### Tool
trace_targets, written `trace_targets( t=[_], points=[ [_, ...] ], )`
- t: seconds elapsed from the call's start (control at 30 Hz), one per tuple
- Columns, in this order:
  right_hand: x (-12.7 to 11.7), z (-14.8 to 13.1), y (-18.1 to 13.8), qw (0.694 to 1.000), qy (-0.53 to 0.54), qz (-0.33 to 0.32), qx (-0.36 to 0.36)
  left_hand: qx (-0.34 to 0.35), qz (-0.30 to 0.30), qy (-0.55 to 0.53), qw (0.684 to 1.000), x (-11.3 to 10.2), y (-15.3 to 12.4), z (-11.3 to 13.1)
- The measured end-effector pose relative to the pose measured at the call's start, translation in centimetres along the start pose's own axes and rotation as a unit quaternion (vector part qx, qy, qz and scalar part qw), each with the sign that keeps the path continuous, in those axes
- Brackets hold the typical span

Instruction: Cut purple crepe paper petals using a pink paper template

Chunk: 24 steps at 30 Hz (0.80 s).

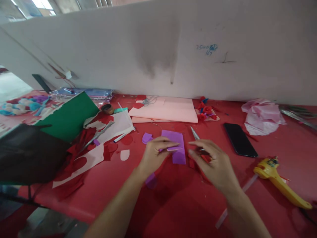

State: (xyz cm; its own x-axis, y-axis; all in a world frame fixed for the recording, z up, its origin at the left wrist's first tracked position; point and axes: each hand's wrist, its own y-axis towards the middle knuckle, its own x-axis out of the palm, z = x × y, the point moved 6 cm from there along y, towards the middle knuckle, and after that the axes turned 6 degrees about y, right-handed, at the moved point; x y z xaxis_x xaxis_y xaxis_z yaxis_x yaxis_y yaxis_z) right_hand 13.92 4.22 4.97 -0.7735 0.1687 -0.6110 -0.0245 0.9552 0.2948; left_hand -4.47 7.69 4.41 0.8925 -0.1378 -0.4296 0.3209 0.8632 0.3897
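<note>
My left hand (156, 153) is closed in a pinch on a small purple piece (172, 149), seen nearly edge-on. It is above a purple rectangular sheet (178, 157) on the red table. To the right, my right hand (214, 162) is curved, with a gap between thumb and forefinger and nothing plainly between their tips. Scissors (194, 133) show a pointed blade beyond its fingers; their handles are mostly hidden behind the hand. Red scraps (192, 162) lie beneath it. More cut purple pieces (147, 138) lie left of the sheet.
A yellow glue gun (279, 178) and a black phone (240, 139) lie to the right. Pink sheets (168, 110) are along the white partition (111, 49). Leftward are another pair of scissors (99, 134), red and white scraps, a green sheet (71, 115) and a dark bag (29, 155).
</note>
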Motion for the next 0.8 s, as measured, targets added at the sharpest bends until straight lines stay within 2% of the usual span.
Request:
trace_targets(
  t=[0.07, 0.2, 0.27, 0.4, 0.53, 0.6, 0.8],
  points=[
    [0.8, -1.2, -0.2, 0.99, 0.139, -0.001, -0.021, -0.095, -0.058, -0.081, 0.99, 1.3, -0.1, -0.8],
    [2.6, -0.7, -0.5, 0.954, 0.285, -0.017, 0.09, -0.196, -0.089, -0.215, 0.953, 2.9, -0.5, -1.5],
    [3.2, 0.0, -0.6, 0.922, 0.359, -0.02, 0.146, -0.216, -0.067, -0.249, 0.942, 3.0, -0.6, -1.8],
    [4.0, 0.9, -0.8, 0.839, 0.494, -0.012, 0.23, -0.224, 0.006, -0.27, 0.936, 2.3, -0.6, -2.1],
    [4.6, 1.4, -0.9, 0.772, 0.571, 0.001, 0.281, -0.232, 0.015, -0.286, 0.93, 2.3, -0.6, -2.4],
    [5.0, 1.5, -1.1, 0.741, 0.599, -0.005, 0.303, -0.245, 0.01, -0.317, 0.916, 2.6, -0.7, -2.6],
    [5.9, 2.4, -1.6, 0.697, 0.616, -0.013, 0.368, -0.299, -0.019, -0.443, 0.845, 4.0, -1.1, -3.2]
  ],
)
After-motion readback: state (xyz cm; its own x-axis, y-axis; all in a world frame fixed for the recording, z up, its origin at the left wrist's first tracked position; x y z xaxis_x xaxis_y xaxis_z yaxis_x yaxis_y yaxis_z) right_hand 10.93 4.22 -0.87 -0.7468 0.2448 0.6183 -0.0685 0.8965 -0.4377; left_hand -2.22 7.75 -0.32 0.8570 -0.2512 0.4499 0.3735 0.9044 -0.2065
